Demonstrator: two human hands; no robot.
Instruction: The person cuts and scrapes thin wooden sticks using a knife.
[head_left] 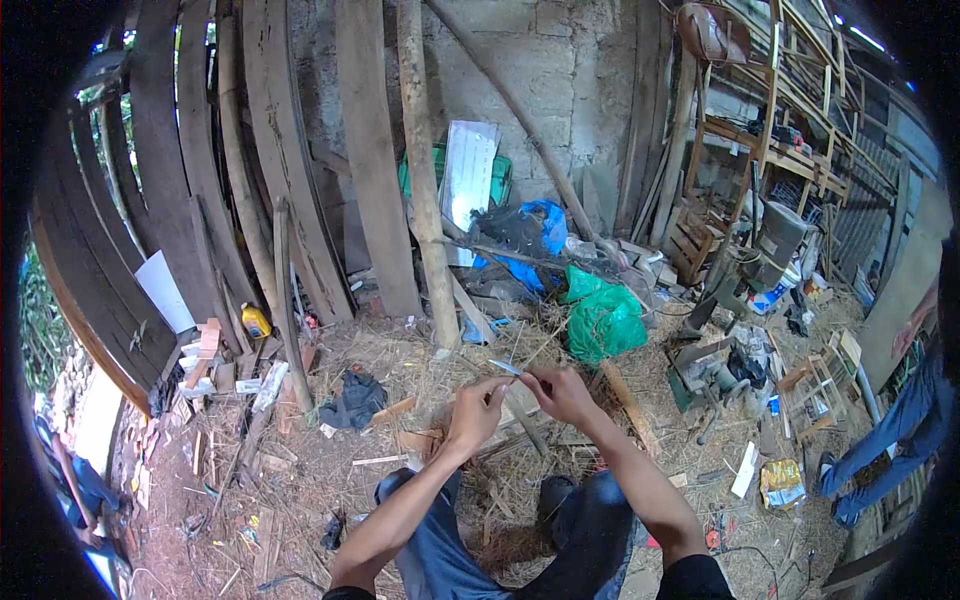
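Observation:
My right hand (560, 393) is closed around a small knife; its pale blade (506, 368) sticks out to the left, over the fingertips of the other hand. Close beside it, my left hand (477, 411) is closed in a pinch. Whatever lies between those fingers is too small to make out. Both hands are held up in front of my bent knees, almost touching, above ground strewn with straw and wood shavings.
A green plastic bag (607, 322) lies ahead, with a blue tarp (545, 228) behind it. An upright pole (428, 200) and leaning planks (375, 160) stand in front. A black cloth (354, 400) is at left. Another person's legs (895, 430) show at right.

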